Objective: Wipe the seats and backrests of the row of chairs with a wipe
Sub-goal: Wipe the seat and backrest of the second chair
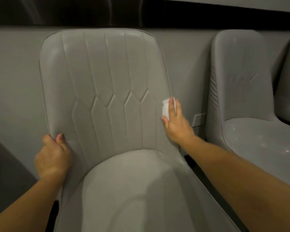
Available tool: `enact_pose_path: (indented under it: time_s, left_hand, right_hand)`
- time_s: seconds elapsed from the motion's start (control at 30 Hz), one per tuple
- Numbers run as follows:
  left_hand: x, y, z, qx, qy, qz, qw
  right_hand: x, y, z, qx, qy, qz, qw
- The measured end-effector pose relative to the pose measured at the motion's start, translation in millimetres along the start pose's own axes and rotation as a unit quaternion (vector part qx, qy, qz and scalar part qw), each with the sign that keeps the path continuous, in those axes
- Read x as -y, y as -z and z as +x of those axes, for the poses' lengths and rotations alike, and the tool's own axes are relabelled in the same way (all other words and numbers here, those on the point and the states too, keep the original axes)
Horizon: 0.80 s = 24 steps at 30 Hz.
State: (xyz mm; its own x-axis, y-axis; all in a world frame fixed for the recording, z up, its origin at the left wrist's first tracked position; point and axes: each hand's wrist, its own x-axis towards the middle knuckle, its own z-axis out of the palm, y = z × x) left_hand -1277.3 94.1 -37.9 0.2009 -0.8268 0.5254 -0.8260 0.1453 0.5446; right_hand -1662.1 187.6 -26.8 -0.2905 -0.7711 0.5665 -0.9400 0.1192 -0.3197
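At the left edge of the grey padded chair [110, 104] in front of me, my left hand [53, 156] grips the side of the backrest [107, 81], thumb on the front face and fingers curled behind the rim, steadying it. Across the quilted panel, my right hand [174, 121] presses a crumpled white wipe [165, 108] against the backrest's right edge, fingers held together over the wad and thumb pinching it from below. The wipe sits low on that edge, so most of the backrest lies up and to the left of my fingers; its long axis runs upright, and I judge the next strokes must follow it. My right hand is the nearer one for that. Below, the seat cushion [141, 190] looks smooth and slightly glossy. Further right, a second chair [244, 97] shows pale specks on its seat, likely not yet wiped. Behind runs a grey wall [15, 72] under a dark band.
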Motion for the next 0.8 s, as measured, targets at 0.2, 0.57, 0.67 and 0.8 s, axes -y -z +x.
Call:
enact_pose_path:
  time_s: [0.2,0.57,0.67,0.8]
  left_hand:
    - [-5,10,-2,0.020,-0.018,0.024,0.999]
    - [-21,48,3,0.157,-0.017,0.209,0.965]
    - [-24,63,-6,0.194,-0.074,0.310,0.928]
    - [-26,78,-29,0.197,-0.214,0.403,0.868]
  right_hand:
    - [0,-27,-74,0.066,-0.098,-0.050,0.992]
    - [79,-9,-108,0.174,-0.147,-0.140,0.964]
    - [88,-20,-127,0.264,-0.119,-0.114,0.950]
    - [74,-33,-136,0.318,-0.111,-0.098,0.937]
